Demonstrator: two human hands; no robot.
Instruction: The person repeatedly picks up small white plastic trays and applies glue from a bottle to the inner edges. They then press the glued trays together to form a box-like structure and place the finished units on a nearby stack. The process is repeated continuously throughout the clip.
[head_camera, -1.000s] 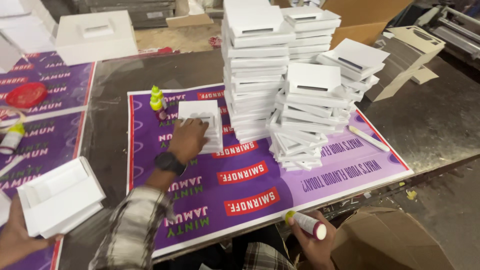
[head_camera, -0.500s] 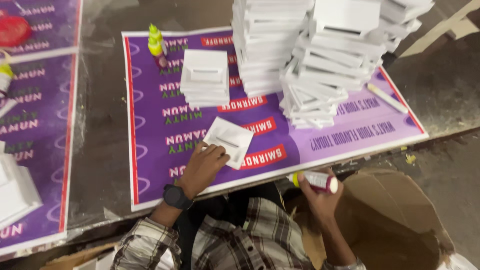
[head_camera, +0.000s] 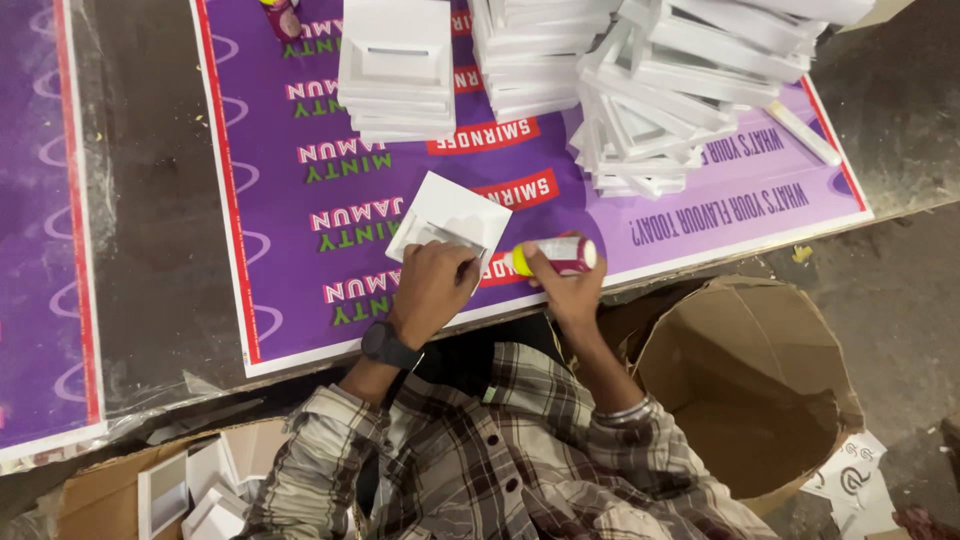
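Gluing step | left hand (head_camera: 432, 290) pins white card (head_camera: 450, 220) flat on purple sheet (head_camera: 300, 150) | right hand (head_camera: 568, 285) clamps glue stick (head_camera: 555, 256), card's 4 o'clock | next likely needs tip onto card edge

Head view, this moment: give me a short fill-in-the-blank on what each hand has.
1. The left hand presses a flat white ____ onto the purple poster.
2. The right hand holds a glue stick with a ____ cap.
3. Right of the person stands an open ____ box.

Missing: card; yellow; cardboard
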